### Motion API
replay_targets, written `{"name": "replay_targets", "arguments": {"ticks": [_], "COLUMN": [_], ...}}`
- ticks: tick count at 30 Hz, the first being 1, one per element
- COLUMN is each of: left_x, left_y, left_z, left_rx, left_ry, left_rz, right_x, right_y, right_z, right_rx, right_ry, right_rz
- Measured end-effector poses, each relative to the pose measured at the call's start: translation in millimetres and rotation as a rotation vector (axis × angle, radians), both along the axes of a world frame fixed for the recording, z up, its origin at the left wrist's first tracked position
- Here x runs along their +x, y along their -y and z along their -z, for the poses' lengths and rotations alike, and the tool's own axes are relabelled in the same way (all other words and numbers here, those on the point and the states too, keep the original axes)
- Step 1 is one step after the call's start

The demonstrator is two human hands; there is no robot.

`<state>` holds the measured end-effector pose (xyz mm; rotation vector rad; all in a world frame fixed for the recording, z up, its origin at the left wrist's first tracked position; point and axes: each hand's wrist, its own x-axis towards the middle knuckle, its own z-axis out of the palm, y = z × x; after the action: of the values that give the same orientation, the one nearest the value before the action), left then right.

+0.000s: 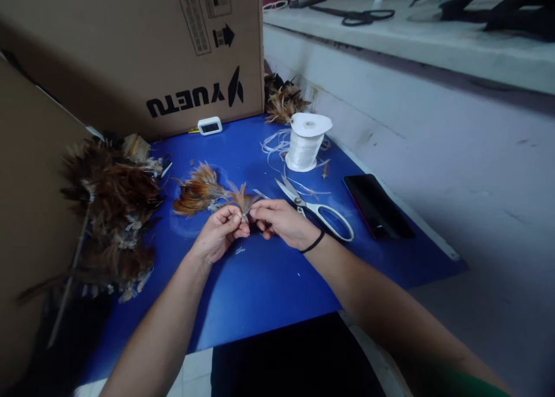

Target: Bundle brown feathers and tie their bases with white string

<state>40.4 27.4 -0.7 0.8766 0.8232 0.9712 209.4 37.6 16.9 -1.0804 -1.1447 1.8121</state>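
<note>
Over the blue table, my left hand point(222, 229) pinches the base of a small bunch of brown feathers point(241, 196), tips pointing away from me. My right hand point(277, 219), with a black band at the wrist, is closed at the same base from the right. Whether its fingers grip the feathers or a thin strand there is too small to tell. Just beyond my left hand lies a larger pile of brown feathers point(198, 190). White-handled scissors point(316, 207) rest beside my right hand, blades partly apart. A spool of white ribbon point(303, 145) stands behind them, loose ribbon around it.
Feather bundles point(119, 195) crowd the table's left side, and more feathers point(284, 99) lie at the back. A cardboard box point(130, 50) walls off the far side. A phone point(378, 206) lies at right. A small white device point(210, 126) stands by the box.
</note>
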Motion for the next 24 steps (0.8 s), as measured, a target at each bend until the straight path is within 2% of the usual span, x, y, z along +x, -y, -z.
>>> {"name": "replay_targets", "arguments": {"ticks": [7, 14, 20, 24], "left_x": [4, 2, 2, 2], "left_y": [2, 1, 0, 0], "left_z": [-1.1, 0.0, 1.2, 1.5], "left_rx": [-0.007, -0.013, -0.010, -0.009], "left_ry": [-0.063, -0.034, -0.030, -0.039], "left_rz": [0.018, -0.010, -0.046, -0.061], "right_x": [-2, -1, -2, -4], "right_y": [-1, -2, -2, 0], "right_z": [7.5, 11.4, 10.0, 7.6], "right_rx": [0.002, -0.018, -0.037, 0.018], "right_ry": [-0.072, -0.080, -0.036, 0.047], "right_rz": [0.076, 0.064, 0.101, 0.134]}}
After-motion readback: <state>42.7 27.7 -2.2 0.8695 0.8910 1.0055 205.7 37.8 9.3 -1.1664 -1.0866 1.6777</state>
